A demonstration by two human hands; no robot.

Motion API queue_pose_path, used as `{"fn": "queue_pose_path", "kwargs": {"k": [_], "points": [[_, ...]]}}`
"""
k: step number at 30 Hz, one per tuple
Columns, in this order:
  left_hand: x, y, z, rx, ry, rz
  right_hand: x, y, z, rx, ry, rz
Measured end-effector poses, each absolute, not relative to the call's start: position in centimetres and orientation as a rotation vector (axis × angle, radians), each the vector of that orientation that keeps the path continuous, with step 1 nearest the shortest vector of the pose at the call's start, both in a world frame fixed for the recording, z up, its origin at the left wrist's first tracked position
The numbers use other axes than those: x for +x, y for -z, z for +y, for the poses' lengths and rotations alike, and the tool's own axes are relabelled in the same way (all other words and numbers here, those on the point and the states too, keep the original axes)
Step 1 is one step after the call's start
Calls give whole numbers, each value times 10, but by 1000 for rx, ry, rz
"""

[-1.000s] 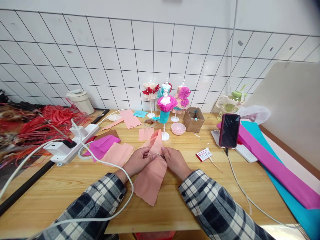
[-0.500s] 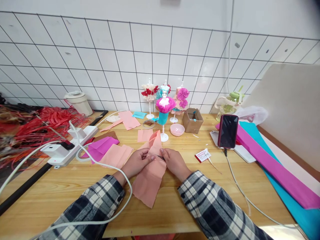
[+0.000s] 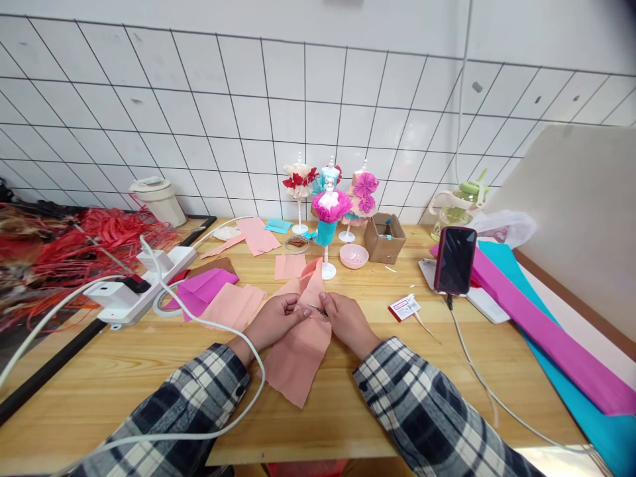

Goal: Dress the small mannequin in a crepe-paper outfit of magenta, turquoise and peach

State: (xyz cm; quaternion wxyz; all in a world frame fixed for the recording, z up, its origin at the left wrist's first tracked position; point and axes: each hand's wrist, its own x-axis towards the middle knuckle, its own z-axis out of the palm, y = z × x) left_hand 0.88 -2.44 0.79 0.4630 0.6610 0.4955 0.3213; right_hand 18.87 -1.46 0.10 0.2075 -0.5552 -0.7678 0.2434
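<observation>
A long piece of peach crepe paper (image 3: 299,361) lies over the wooden table (image 3: 163,391), its far end folded upward. My left hand (image 3: 278,319) pinches the paper at its middle, thumb on top. On the paper's right edge, my right hand (image 3: 349,323) is closed around small scissors (image 3: 318,309), whose thin metal blades point left across the paper toward my left thumb. Just beyond the paper stands a small white mannequin (image 3: 328,225) with a magenta ruffle and a teal wrap. Part of the scissors is hidden by my right fingers.
Three more decorated mannequins (image 3: 299,182), a pink bowl (image 3: 354,256) and a cardboard box (image 3: 385,240) stand behind. A phone (image 3: 454,260) is at right. A white cable (image 3: 218,329) crosses my left forearm from a power strip (image 3: 144,291); paper sheets (image 3: 233,305) lie left.
The view has shifted slightly. Both hands keep nearly the same place and hold on the paper and scissors.
</observation>
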Motion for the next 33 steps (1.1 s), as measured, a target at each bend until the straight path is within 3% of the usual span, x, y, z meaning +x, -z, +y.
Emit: {"fn": "queue_pose_path", "kwargs": {"k": [33], "points": [[11,-7,-27,1630,-739,1145,185,-2,-18,-1535,-694,-2132]]}}
